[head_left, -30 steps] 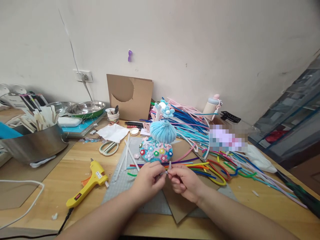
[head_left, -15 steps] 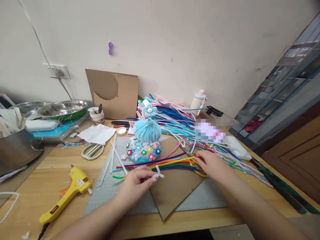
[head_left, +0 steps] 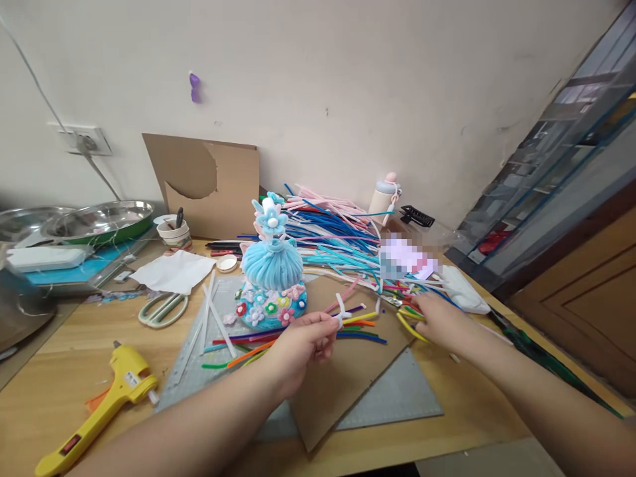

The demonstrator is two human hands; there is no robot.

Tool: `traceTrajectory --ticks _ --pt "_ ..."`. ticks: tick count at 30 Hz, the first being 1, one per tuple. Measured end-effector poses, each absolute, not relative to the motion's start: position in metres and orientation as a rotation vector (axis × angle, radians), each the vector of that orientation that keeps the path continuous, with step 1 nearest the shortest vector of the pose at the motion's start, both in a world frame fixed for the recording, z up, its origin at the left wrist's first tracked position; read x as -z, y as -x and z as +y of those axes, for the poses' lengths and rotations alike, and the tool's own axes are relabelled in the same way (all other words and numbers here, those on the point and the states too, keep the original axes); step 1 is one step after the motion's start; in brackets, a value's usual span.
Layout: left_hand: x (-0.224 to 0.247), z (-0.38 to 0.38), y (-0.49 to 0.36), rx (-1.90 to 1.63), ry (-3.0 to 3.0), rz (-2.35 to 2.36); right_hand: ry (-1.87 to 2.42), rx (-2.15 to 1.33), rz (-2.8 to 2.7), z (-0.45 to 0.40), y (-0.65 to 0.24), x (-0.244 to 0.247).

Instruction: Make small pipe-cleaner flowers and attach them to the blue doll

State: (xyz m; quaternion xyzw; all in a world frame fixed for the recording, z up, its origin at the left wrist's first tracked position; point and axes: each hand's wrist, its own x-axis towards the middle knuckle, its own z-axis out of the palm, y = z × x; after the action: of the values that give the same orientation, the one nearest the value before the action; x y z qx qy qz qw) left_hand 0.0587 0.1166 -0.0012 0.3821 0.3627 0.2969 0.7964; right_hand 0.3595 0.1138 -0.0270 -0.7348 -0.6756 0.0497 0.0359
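- where are the edges around the hands?
- the near edge of the wooden table [head_left: 450, 397] runs below both forearms. next comes the grey mat [head_left: 397, 397], one corner pointing out between the forearms, with a cardboard sheet [head_left: 342, 377] on top, its own corner aimed at the person.

- and the hands?
- the left hand [head_left: 303, 344] pinches a short, bent white stem [head_left: 340, 306] above the sheet. the right hand [head_left: 433, 318] is at some yellow stems [head_left: 408, 326] by the sheet's right corner; i can't tell whether its fingers grip them.

- room to move?
- the hands are well apart, cardboard and mat stretching between them. loose coloured stems [head_left: 370, 338] reach into that gap from under the left hand.

- what borders it?
- well left of the left hand, a yellow glue gun [head_left: 119, 397]; just beyond that hand, a blue flowered craft piece [head_left: 272, 265] standing upright.

- farther off?
- past both hands, a heap of stems [head_left: 328, 228] and a bottle [head_left: 385, 199], then the pale wall [head_left: 397, 79]. beyond the right hand, off to its right, a brown door [head_left: 596, 291].
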Motion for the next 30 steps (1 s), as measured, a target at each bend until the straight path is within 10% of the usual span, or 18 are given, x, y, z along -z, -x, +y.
traceTrajectory --ticks 12,30 --pt "0.011 0.145 -0.103 -0.716 -0.609 0.814 1.494 -1.725 -1.054 0.079 -0.331 0.003" --pt "0.008 0.138 -0.123 -0.791 -0.78 0.623 1.435 -1.614 -1.231 0.062 -0.279 0.032"
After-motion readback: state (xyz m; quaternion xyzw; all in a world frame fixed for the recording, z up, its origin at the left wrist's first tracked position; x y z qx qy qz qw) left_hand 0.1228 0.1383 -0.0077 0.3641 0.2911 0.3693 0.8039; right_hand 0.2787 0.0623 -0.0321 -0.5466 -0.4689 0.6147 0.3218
